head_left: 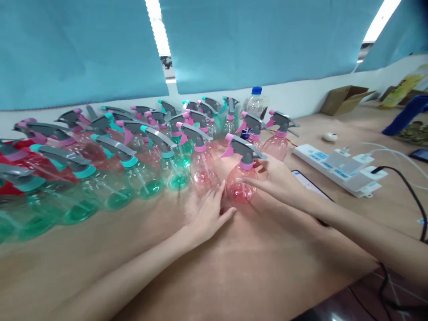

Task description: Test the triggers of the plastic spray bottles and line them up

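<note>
A pink spray bottle point(241, 183) with a grey and pink trigger head stands upright on the table. My right hand point(272, 178) is closed round its right side, thumb across the front. Just left of it my left hand point(210, 211) lies with fingers stretched and thumb apart, holding nothing. Its fingertips are close to another pink spray bottle point(202, 167); whether they touch it I cannot tell. Further left runs a row of green spray bottles, the closest one a green spray bottle point(174, 171). More pink and green bottles are crowded behind.
A white power strip point(334, 167) with plugged-in chargers lies on the right, near a phone point(310, 183) partly hidden by my right arm. At the back stand a blue-capped bottle point(257, 104) and a cardboard box point(343, 100). A black cable point(409, 187) drops over the table's right side.
</note>
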A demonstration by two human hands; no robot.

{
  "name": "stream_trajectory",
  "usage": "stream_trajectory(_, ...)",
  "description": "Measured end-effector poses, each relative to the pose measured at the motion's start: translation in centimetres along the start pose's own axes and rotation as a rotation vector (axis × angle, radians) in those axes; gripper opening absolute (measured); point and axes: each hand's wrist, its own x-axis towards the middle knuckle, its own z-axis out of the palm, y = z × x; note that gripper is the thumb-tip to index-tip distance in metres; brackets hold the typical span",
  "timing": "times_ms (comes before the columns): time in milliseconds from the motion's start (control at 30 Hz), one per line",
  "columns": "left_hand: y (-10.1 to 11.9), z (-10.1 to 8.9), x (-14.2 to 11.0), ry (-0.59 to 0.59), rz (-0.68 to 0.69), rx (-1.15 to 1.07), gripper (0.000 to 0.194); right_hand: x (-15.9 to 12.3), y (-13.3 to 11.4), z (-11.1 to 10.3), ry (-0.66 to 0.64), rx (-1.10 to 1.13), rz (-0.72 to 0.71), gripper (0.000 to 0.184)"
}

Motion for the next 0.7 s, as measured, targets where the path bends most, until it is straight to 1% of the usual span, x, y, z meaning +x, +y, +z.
stream_trajectory(100,-0.6,-0.5,-0.7,-0.002,-0.012,0.056,0.059,1.5,0.6,0.5,0.002,-0.019,0.011,0.039)
stream_trajectory(267,-1.0,-1.1,-1.7,0.008,0.014,0.075,0.046,3.8,1.1,1.6,0.001,-0.073,0.003,0.038)
stream_trajectory(367,-1.1,-1.1,-1.9,0.022,0.041,0.073,0.042,4.9,1.2,2.3,-0.005,-0.092,0.015,0.040)
stream_trajectory(500,-1.1,-1.1,-1.9,0.017,0.074,0.068,0.041,6.3,1.1,2.8,0.023,-0.127,0.046,0.039)
stream_trajectory(700,-0.9,-1.3,-1.8,-0.005,0.070,0.060,0.037,7.7,1.4,3.3,0.018,-0.126,0.084,0.039)
